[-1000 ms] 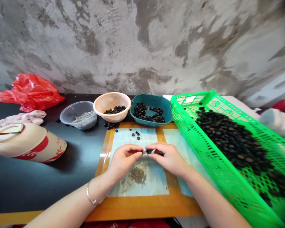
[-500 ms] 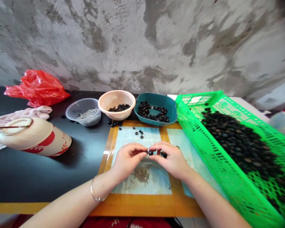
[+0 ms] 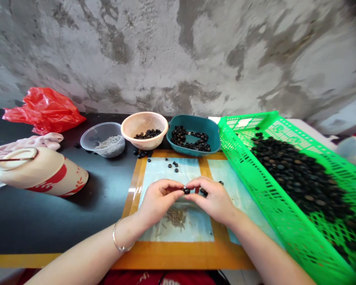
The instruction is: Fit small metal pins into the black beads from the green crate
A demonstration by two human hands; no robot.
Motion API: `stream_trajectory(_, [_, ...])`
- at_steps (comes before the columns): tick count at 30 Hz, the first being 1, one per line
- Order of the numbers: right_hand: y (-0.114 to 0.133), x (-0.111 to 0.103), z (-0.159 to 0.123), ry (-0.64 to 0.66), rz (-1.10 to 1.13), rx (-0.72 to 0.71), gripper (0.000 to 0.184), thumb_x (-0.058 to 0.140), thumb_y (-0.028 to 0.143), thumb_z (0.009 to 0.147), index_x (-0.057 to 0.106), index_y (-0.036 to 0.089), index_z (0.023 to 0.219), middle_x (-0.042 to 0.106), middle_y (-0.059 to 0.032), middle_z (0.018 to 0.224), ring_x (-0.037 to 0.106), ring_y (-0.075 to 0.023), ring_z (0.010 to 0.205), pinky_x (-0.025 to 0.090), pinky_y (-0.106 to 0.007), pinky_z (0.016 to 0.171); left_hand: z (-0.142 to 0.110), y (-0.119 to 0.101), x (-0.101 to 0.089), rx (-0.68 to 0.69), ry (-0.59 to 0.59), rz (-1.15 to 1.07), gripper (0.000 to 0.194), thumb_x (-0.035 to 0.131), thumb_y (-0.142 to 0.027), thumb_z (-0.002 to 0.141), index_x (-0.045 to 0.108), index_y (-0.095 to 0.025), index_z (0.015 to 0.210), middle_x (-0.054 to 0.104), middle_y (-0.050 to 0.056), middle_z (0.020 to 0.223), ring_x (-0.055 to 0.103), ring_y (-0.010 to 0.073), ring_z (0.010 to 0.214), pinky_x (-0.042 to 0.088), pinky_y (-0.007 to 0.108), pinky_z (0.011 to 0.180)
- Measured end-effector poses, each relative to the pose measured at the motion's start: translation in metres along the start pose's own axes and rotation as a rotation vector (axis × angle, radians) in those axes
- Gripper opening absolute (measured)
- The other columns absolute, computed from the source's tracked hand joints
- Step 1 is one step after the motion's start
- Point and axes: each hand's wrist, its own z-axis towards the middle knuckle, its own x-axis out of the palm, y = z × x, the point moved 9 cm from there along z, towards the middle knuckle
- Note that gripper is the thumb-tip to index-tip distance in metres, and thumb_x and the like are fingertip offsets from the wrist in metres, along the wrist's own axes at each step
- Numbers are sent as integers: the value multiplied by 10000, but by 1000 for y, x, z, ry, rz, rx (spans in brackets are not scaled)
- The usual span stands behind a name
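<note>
My left hand (image 3: pixel 158 200) and my right hand (image 3: pixel 215 198) meet over a pale taped mat (image 3: pixel 192 229), fingertips pinched together around a small black round part (image 3: pixel 186 190). My right hand also keeps a few more black parts tucked under its fingers. A little heap of thin grey pins (image 3: pixel 175 216) lies on the mat just below my hands. A silver bracelet sits on my left wrist.
A green slotted crate (image 3: pixel 284 221) heaped with black parts fills the right. Behind the mat stand a teal tray (image 3: pixel 213 136), a beige bowl (image 3: pixel 129 128) and a clear bowl (image 3: pixel 89 138) of pins. A tipped red-and-cream container (image 3: pixel 41 174), pink cloth and red bag (image 3: pixel 43 109) lie left.
My fingertips have closed in on the black part, with the left hand's fingers now touching it. The view has shifted slightly; nothing else moved.
</note>
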Motion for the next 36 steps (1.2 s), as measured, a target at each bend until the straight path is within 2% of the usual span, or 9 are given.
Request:
stream_trajectory(5, [-3, 5, -1, 29, 53, 29, 116, 770, 218, 768, 690, 210, 853, 694, 17, 749, 627, -140, 667, 493, -249, 638, 1, 5, 4, -82, 70, -37, 147, 762, -255, 672, 740, -151, 773, 756, 50, 754, 677, 167, 702, 533, 266, 698])
stream_trajectory(9, [-3, 8, -2, 6, 93, 49, 102, 741, 258, 789, 684, 210, 859, 678, 21, 684, 614, -137, 608, 503, -249, 600, 2, 5, 3, -83, 72, -58, 161, 774, -278, 675, 740, -147, 762, 748, 49, 729, 661, 160, 677, 523, 264, 680])
stream_trajectory(13, [-4, 9, -2, -10, 118, 92, 116, 725, 268, 787, 692, 215, 885, 707, 3, 725, 653, -157, 649, 536, -272, 631, 2, 2, 1, -66, 59, -48, 170, 779, -282, 671, 740, -141, 757, 744, 57, 743, 659, 167, 690, 522, 270, 684])
stream_trajectory(23, [-9, 12, -4, 67, 256, 190, 181, 687, 191, 767, 712, 208, 945, 759, -24, 822, 714, -180, 727, 588, -298, 688, 0, -1, 3, -79, 73, -67, 181, 763, -299, 701, 737, -129, 759, 708, 36, 632, 621, 140, 617, 487, 241, 641])
stream_trajectory(28, [-5, 12, -3, 55, 275, 171, 152, 691, 217, 773, 678, 197, 923, 745, -26, 785, 702, -176, 702, 567, -284, 651, -1, -2, 5, -75, 99, -53, 183, 756, -315, 714, 727, -135, 711, 705, 38, 629, 618, 148, 618, 478, 251, 645])
stream_trajectory(32, [-2, 11, -2, 54, 191, 135, 66, 689, 253, 790, 657, 206, 823, 711, -7, 734, 652, -156, 646, 519, -262, 598, -3, -1, 7, -90, 114, -62, 197, 761, -330, 711, 715, -140, 678, 699, 36, 609, 617, 151, 610, 488, 261, 653])
stream_trajectory(36, [-6, 12, -3, 59, 176, 125, 101, 687, 297, 803, 641, 211, 780, 660, 8, 693, 601, -151, 633, 483, -267, 602, -3, 3, 10, -130, 115, -109, 238, 767, -360, 704, 689, -142, 649, 684, 30, 571, 604, 143, 574, 487, 264, 645])
